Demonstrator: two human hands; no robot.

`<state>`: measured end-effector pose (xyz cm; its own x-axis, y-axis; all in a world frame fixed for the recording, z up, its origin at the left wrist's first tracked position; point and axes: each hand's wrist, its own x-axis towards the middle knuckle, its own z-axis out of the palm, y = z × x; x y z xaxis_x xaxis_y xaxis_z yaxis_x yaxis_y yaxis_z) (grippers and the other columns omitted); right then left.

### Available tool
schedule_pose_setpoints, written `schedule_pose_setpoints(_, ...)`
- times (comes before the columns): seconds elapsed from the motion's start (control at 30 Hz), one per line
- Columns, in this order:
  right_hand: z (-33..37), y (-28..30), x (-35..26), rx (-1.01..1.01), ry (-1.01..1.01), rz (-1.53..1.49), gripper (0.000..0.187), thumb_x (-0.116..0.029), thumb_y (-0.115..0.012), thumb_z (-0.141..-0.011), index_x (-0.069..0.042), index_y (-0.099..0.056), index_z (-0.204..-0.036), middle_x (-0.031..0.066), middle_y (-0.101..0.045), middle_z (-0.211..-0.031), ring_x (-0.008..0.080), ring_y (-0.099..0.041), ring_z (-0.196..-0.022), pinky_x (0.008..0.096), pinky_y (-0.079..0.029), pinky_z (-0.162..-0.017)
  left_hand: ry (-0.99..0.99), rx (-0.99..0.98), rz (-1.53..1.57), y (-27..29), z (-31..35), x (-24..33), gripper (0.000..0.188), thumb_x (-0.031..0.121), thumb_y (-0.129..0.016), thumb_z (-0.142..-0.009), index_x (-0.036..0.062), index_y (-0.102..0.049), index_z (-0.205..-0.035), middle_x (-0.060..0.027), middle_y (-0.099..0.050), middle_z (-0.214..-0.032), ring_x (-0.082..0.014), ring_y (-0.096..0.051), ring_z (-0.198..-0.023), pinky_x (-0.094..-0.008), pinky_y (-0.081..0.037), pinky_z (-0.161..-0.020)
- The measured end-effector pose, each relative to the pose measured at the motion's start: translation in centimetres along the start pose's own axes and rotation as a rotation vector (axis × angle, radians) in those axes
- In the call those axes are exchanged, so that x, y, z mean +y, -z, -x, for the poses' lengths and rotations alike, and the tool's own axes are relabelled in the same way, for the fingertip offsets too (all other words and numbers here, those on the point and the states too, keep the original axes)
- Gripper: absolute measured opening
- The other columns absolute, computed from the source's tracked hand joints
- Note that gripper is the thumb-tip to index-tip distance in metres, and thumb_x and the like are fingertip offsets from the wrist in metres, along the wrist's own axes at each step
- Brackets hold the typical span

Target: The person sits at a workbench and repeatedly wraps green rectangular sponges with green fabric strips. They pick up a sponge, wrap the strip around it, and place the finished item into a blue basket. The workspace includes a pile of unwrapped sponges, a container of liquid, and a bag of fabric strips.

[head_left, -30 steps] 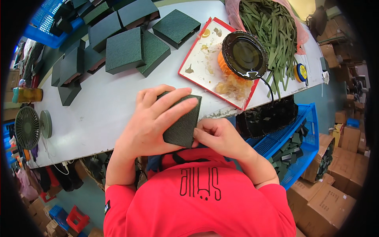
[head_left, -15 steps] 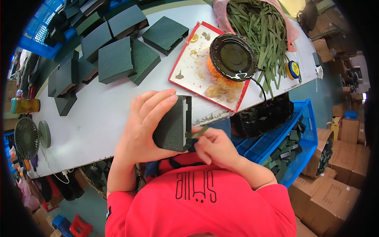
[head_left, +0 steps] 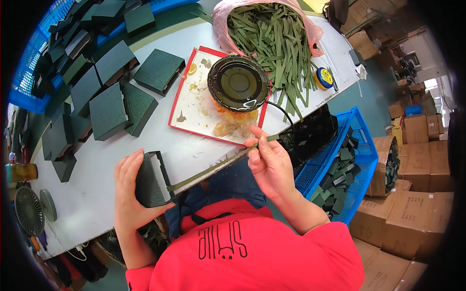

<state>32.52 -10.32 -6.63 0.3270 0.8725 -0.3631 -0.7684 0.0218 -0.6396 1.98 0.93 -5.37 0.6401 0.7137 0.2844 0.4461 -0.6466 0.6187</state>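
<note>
Left hand (head_left: 130, 194) grips dark green box (head_left: 149, 180); right hand (head_left: 268, 160) pinches green strip (head_left: 213, 168), taut, long axis running up-right from box toward right hand.

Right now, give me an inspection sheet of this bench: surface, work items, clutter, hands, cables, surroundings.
Surface: white table, smeared near the tray.
Work items: dark green box with a green strip stretched from it.
Clutter: red-edged tray, round black pot, bag of strips, loose boxes.
Hands: left hand grips the box; right hand pinches the strip.
Cables: black cord from the pot.
Surroundings: blue crates, cartons, small fan.
</note>
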Motion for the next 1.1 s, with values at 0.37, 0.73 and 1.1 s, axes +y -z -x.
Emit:
schedule_pose_setpoints(0.37,-2.2,-1.2,-1.5,-0.024,0.103,0.324,0.023,-0.023,-0.061,-0.105,-0.001,-0.061,-0.109,0.0028,-0.06,-0.071,0.0079,-0.047,-0.046,0.0216,-0.036,-0.041,-0.061,-0.076,0.003,-0.8,-1.8,1.5,0.103,0.04,-0.095,-0.055,0.006,-0.051,-0.142,-0.017,-0.054,-0.143,-0.041,-0.05,-0.128,-0.0519,-0.039,-0.107)
schedule_pose_setpoints(0.73,-4.6,-2.0,-1.7,0.029,0.158,0.443,0.023,-0.022,-0.066,-0.102,0.0,-0.061,-0.096,0.0003,-0.056,-0.063,0.0049,-0.039,-0.042,0.0221,-0.029,-0.04,-0.115,-0.098,0.046,-1.6,-3.0,2.8,0.099,0.035,-0.095,-0.053,0.0055,-0.055,-0.138,-0.0133,-0.056,-0.142,-0.0376,-0.052,-0.125,-0.051,-0.039,-0.103)
schedule_pose_setpoints(1.1,-4.6,-1.7,-1.9,0.039,0.101,0.4,0.019,-0.018,-0.066,-0.1,-0.002,-0.06,-0.093,0.0014,-0.056,-0.062,0.0063,-0.038,-0.041,0.0231,-0.028,-0.039,-0.098,-0.087,0.055,-1.6,-2.7,2.6,0.1,0.034,-0.095,-0.052,0.0055,-0.054,-0.139,-0.0131,-0.056,-0.142,-0.0372,-0.052,-0.125,-0.0507,-0.038,-0.105)
